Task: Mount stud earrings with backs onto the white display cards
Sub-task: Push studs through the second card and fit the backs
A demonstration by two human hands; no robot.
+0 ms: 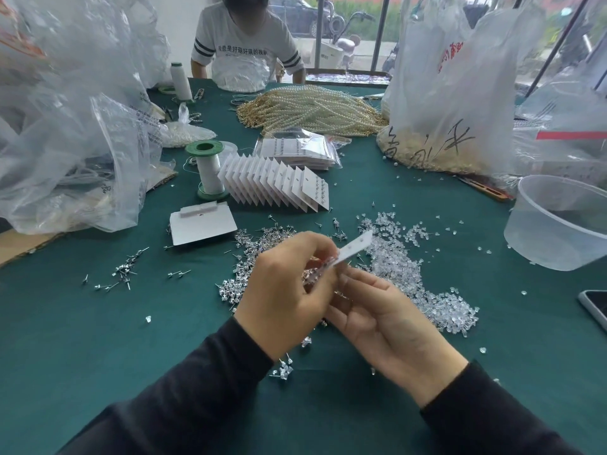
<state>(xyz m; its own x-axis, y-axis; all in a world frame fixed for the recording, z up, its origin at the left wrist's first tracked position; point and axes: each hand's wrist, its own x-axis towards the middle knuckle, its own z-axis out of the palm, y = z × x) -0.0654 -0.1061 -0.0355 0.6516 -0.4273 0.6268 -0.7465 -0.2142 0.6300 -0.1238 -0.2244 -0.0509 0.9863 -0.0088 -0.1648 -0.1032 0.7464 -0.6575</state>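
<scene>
Two hands over green tabletop [98, 339], near its front edge: left hand [282, 290] pinches white display card [353, 249], edge-on, tilted; right hand [384, 320] fingers half-curled under it, grip unclear. Clear backs pile [427, 290] right, loose stud earrings [259, 244] behind hands.

A green-covered table [98, 323] carries loose stud earrings [126, 269], clear backs [404, 264], fanned white display cards [276, 185], thread spool [207, 169], pearl strands [312, 110].

Green-clothed table [98, 323], daylit window [377, 27] behind
</scene>
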